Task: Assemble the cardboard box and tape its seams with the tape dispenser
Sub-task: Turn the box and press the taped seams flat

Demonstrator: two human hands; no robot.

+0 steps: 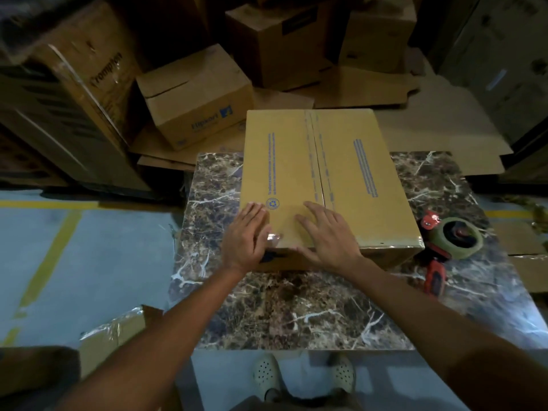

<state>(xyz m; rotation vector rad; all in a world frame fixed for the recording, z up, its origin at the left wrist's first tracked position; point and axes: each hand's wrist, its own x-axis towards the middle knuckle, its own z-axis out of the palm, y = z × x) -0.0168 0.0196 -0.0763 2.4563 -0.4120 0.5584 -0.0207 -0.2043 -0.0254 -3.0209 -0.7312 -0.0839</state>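
Note:
A closed tan cardboard box (350,161) with blue print lies on the marble-patterned table (296,310). Clear tape runs along its centre seam and over the near edge. My left hand (247,235) lies flat, fingers apart, on the box's near left corner, over a shiny tape end. My right hand (327,229) presses flat on the top near the front edge, just left of the seam. The red tape dispenser (444,247) with its greenish tape roll lies on the table to the right of the box, untouched.
Several cardboard boxes and flattened sheets (195,96) are piled behind and left of the table. A taped cardboard piece (118,327) lies on the blue floor at lower left. My feet in pale clogs (267,372) stand at the table's near edge.

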